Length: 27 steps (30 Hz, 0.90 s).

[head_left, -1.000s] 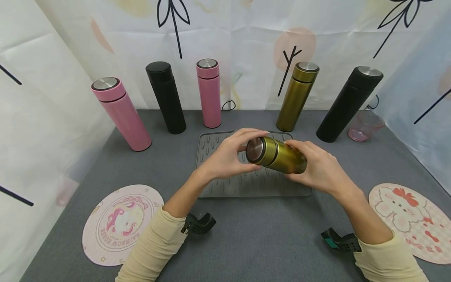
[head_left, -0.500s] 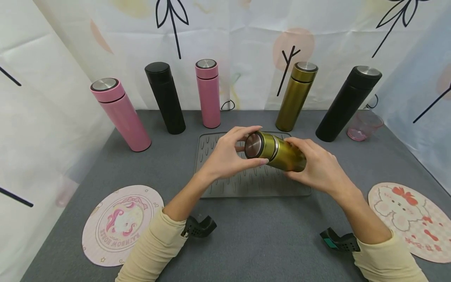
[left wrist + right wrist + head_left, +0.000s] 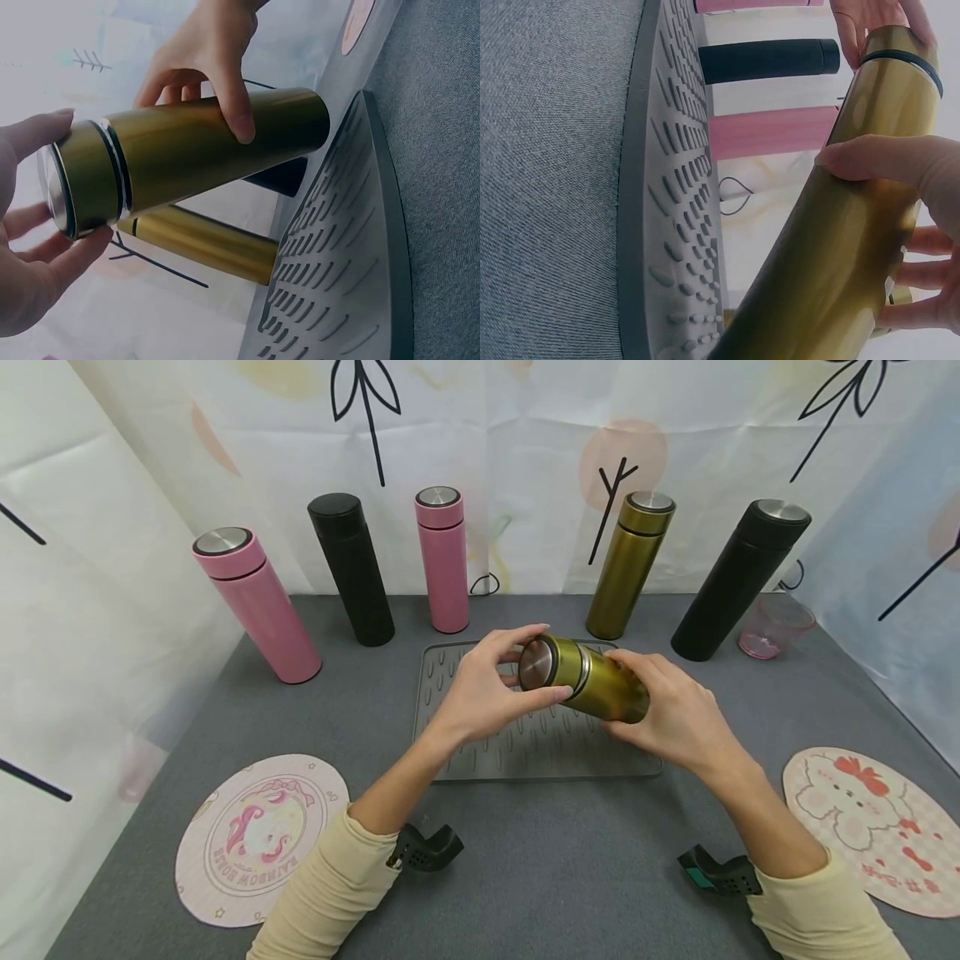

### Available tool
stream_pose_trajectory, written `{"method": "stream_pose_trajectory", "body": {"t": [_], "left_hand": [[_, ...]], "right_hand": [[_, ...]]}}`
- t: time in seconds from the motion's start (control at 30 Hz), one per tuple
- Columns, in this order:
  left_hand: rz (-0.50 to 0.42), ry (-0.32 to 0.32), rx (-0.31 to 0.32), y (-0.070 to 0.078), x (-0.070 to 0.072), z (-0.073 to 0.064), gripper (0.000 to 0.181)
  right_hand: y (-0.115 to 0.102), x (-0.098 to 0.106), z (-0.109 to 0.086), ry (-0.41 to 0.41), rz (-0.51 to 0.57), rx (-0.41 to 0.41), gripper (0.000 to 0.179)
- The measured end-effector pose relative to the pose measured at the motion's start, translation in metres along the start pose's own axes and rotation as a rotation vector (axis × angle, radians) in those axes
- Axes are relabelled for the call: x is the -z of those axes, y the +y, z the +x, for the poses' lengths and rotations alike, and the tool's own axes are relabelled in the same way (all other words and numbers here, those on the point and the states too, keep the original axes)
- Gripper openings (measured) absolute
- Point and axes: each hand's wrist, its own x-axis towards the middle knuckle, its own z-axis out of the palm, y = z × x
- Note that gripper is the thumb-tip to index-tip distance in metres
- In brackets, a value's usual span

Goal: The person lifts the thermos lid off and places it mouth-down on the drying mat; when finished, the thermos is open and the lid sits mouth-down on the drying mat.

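A gold thermos is held tilted above the grey ridged mat, its lid end to the left and toward the head camera. My left hand grips its steel-topped lid, thumb on one side and fingers on the other. Farther along, my right hand holds the body, the thumb laid across it in the right wrist view. Between lid and body a thin silvery and dark ring shows in the left wrist view.
Behind the mat stand two pink thermoses, two black ones and another gold one. A clear pink cup is at the back right. Round placemats lie at both sides.
My left hand has turned about the lid, its thumb moving up and right. A silvery line now shows below the lid. The thermos has risen slightly; the right hand keeps its hold.
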Motion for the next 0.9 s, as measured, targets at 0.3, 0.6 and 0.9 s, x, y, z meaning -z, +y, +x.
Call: {"method": "stream_pose_trajectory", "body": {"t": [0.3,0.6,0.9], "left_hand": [[0.017,0.072,0.062,0.003,0.002,-0.002,0.061],[0.009,0.083,0.083,-0.001,0.011,0.003,0.067],[-0.027,0.088,0.053,-0.024,0.02,0.011,0.063]], "right_hand": [[-0.002,-0.003,-0.001,0.073,-0.055,-0.035,0.082],[0.009,0.001,-0.001,0.089,-0.015,-0.089,0.081],[0.026,0.005,0.0,0.077,0.101,-0.163,0.082]]}}
